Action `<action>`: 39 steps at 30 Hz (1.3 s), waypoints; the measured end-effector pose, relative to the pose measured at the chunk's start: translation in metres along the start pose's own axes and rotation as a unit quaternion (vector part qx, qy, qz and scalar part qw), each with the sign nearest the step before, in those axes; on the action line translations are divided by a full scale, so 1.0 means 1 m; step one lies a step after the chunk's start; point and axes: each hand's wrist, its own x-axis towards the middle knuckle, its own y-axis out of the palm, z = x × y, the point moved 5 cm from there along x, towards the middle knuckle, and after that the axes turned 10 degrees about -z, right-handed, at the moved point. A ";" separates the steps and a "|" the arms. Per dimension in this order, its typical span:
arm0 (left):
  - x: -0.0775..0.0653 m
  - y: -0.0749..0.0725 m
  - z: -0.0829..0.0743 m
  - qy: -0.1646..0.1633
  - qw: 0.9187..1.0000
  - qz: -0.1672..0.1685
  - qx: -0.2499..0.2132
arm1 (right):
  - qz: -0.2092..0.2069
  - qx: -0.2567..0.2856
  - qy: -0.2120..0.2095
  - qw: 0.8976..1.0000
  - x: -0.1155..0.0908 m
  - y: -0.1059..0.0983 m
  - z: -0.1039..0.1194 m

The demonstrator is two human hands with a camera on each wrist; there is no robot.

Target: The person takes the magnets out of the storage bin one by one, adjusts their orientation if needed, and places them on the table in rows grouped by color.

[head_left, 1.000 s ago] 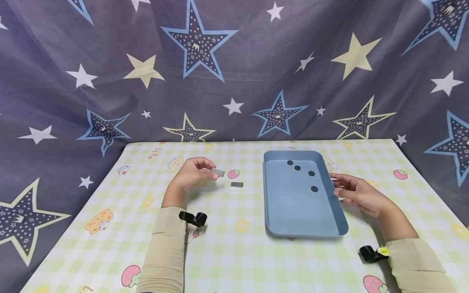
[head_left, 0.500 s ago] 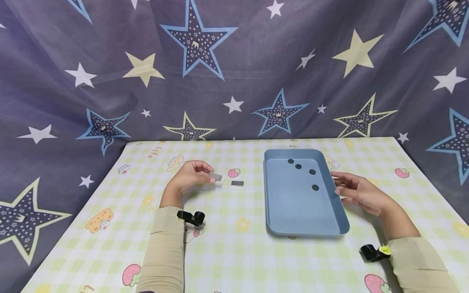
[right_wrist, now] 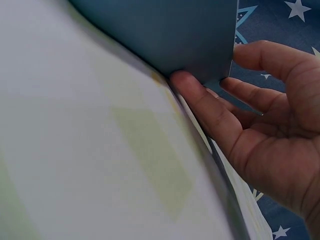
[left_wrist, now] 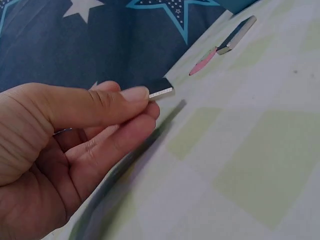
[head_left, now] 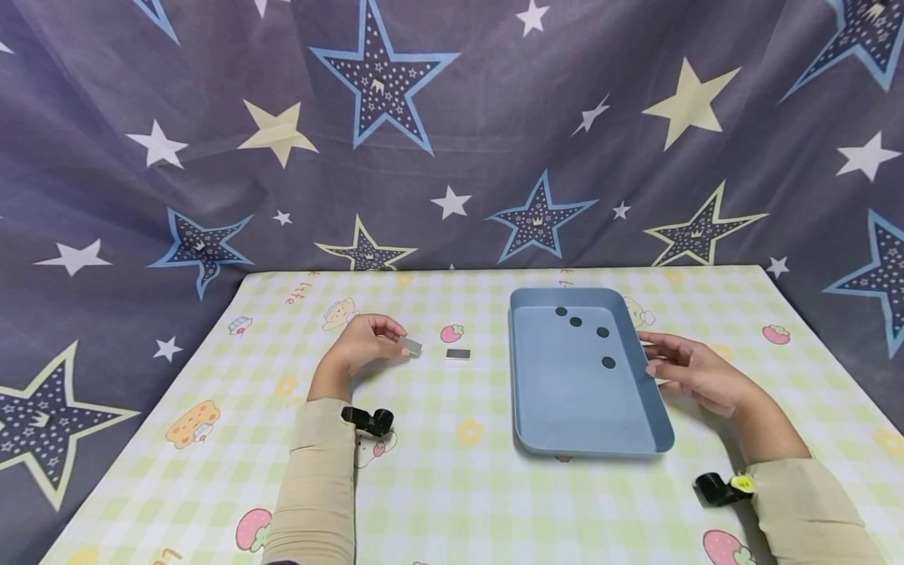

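Note:
My left hand (head_left: 363,345) pinches a small silver-grey rectangular metal bar (head_left: 410,346) by one end between thumb and fingers. In the left wrist view the bar (left_wrist: 161,89) shows a dark top and a bright edge, held above the cloth; its other end is hidden by the fingertips. To its right a similar metal bar (head_left: 458,355) lies flat on the table. My right hand (head_left: 695,375) rests its fingertips against the outer right wall of the blue tray (head_left: 579,416). Up close, the right wrist view has the fingers extended along that wall (right_wrist: 170,40).
Several small dark discs (head_left: 603,333) lie inside the tray, toward its far half. A checked tablecloth (head_left: 424,486) with printed cartoons covers the table. Behind it hangs a dark star-patterned curtain (head_left: 452,118).
My left hand has drawn slightly left and toward me, carrying the metal bar away from the second bar. The right hand keeps its place at the tray.

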 end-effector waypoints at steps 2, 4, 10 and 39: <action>0.003 0.000 0.005 0.004 1.000 -0.007 0.010 | 0.001 0.001 -0.001 1.000 0.000 0.000 0.000; 0.002 -0.001 0.006 0.005 1.000 -0.014 0.021 | 0.002 0.003 -0.002 1.000 0.000 0.000 0.000; 0.001 -0.008 0.007 0.009 0.998 -0.035 0.057 | 0.003 0.002 -0.003 1.000 -0.001 0.000 0.000; 0.001 -0.014 0.008 0.044 0.990 -0.052 0.120 | 0.000 -0.001 -0.004 1.000 -0.001 0.001 0.001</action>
